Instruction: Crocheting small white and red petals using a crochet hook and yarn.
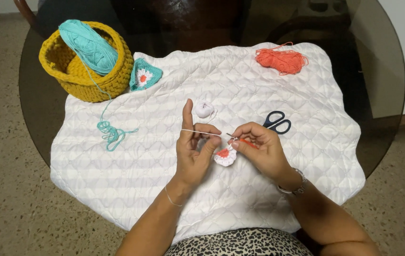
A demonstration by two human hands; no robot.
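Just below the middle of the frame, a small crochet piece [224, 156], white with an orange centre, hangs between both hands. The left hand [194, 150] pinches its edge between thumb and middle fingers, the forefinger raised straight with a taut white strand [201, 132] running over it. The right hand [259, 147] has its fingers pressed together around a crochet hook [245, 140] (orange handle, mostly hidden). The piece looks feather-light, soft and floppy, likely to stretch or unravel if tugged; the firm stitched rim beside the working loop seems the safest hold. A small white yarn ball [204, 109] lies just above on the quilted white cloth [117, 166], black-handled scissors [277, 121] to the right.
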